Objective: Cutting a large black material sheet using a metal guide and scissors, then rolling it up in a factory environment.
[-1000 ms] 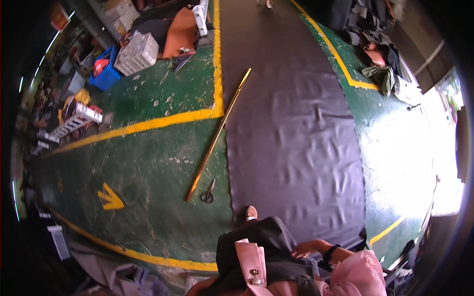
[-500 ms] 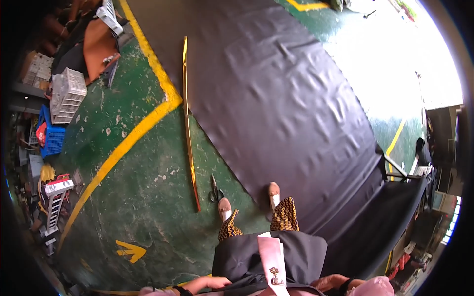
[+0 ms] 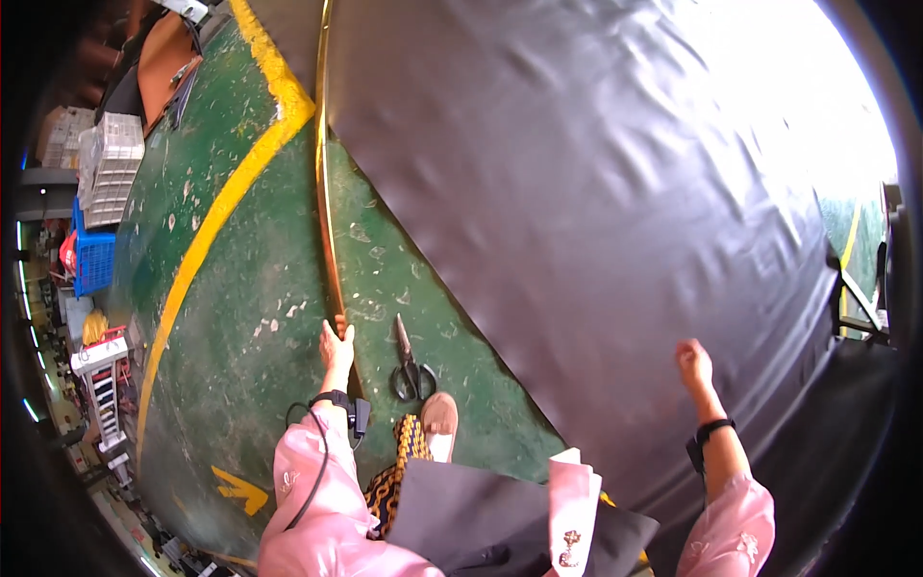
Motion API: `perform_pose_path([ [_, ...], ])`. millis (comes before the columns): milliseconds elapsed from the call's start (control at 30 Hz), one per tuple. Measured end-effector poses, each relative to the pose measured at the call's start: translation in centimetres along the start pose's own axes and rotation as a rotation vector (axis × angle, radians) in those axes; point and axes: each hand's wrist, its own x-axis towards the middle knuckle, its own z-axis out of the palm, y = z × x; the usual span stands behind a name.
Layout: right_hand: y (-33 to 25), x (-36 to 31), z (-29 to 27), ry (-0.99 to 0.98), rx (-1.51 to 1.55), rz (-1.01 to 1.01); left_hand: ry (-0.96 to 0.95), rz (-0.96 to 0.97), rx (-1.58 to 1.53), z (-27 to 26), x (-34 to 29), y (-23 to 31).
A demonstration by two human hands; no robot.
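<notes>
A long, narrow, shiny gold strip [image 3: 324, 192] lies on the green floor along the left edge of a wide dark grey sheet [image 3: 577, 221]. My left hand [image 3: 336, 348] is at the strip's near end, fingers apart around it; whether they touch it I cannot tell. To the right of that end lie black-handled scissors [image 3: 411, 370], blades pointing away from me, just beyond my shoe [image 3: 439, 423]. Over the near right part of the sheet, my right hand [image 3: 694, 365] has its fingers curled in, with nothing visible in them.
A yellow floor line [image 3: 231, 197] curves along the left. Beyond it stand white stacked blocks [image 3: 111, 168], a blue crate [image 3: 94, 255] and a small ladder-like rack [image 3: 104, 389]. At the right, the sheet reaches a metal frame [image 3: 860, 303].
Both hands have come up from beside my lap: the left forward to the gold strip, the right out over the sheet. My view has shifted closer; strip and scissors keep their places.
</notes>
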Motion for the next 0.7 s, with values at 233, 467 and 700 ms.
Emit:
perform_pose_path([
  [233, -5.1, 4.6, 12.1, 0.275, -0.004, 0.046, 0.400, 0.305, 0.004, 4.0, 2.6, 1.4],
  [467, -0.2, -3.1, 11.6, 0.067, -0.025, 0.122, 0.253, 0.357, -0.419, 2.8, 5.9, 11.9],
  [700, -1.6, -4.8, 12.0, 0.014, -0.025, 0.248, 0.366, 0.493, -0.170, 4.7, 8.8, 21.2],
])
